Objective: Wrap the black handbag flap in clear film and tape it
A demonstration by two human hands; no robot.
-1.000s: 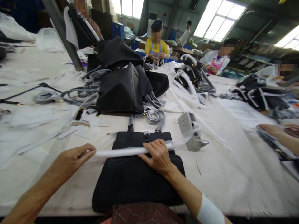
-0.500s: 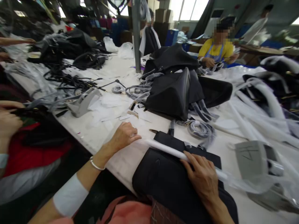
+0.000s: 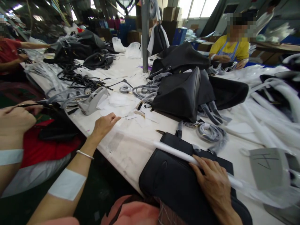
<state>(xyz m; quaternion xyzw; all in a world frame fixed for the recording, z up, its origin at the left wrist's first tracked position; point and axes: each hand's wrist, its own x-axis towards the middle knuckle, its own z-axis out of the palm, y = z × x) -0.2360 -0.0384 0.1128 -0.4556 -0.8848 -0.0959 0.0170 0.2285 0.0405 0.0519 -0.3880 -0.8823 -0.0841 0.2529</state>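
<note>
A white foam tube (image 3: 174, 152) lies across a black handbag (image 3: 173, 184), its long axis slanting from the upper left, at the bag's far left part, down to the lower right, where it passes over the bag's right edge. The bag lies flat on the desk (image 3: 127, 161), its two straps pointing away from the person. The tube's left end points toward the left hand (image 3: 104, 125), with a stretch of clear plastic film (image 3: 140, 136) between them.

The right hand (image 3: 214, 179) is bent over the tube, fingers on it and palm above, holding it down against the bag; the tube shows on both sides of this hand. The left hand is well apart from the tube, narrow, thumb against forefinger, with the faint film running up to its fingertips.

Right of the bag stands a grey tape dispenser (image 3: 267, 168) with a mark drawn on its side. Beyond the bag lie a coiled strap (image 3: 209, 132) in plastic wrap and a pile of black bags (image 3: 180, 93). White paper scraps (image 3: 118, 101) lie beyond the left hand.
</note>
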